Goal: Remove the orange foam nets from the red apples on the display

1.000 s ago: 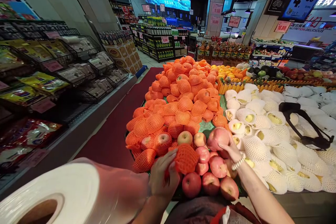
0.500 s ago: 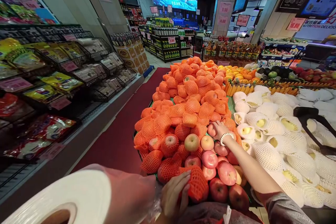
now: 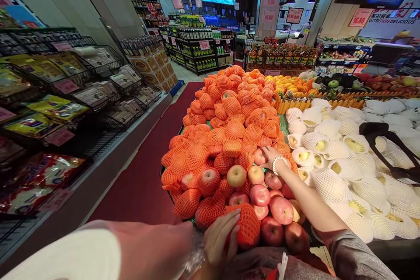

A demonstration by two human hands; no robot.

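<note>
Left hand: the left hand (image 3: 220, 237) is grasping an orange netted bundle (image 3: 248, 226) at the near edge; whether fruit is sitting inside, I cannot tell.
Right hand: the right hand (image 3: 269, 157), wearing a white bracelet (image 3: 274, 164), is reaching out with fingers and thumb touching an apple (image 3: 258, 156); gripping or merely resting, I cannot tell.
Apple location: it is lying at the far end of the bare apples (image 3: 282, 210), just beside the orange-netted pile (image 3: 234, 130).
Change noted: a second ago the right hand was holding an apple up over the nearer fruit; it is now reaching farther back and lower. The left hand is keeping its bundle, now lower and nearer the body.
Bearing on the work: the apple is apparently being supported by the display rather than carried; release is remaining unconfirmed.
Plastic roll: a roll of clear film (image 3: 154, 245) is standing lower left, its loose end lying near the left wrist.
Right side: white-netted fruit (image 3: 331, 186) is lying alongside, a black strap-like object (image 3: 374, 130) resting on it.
</note>
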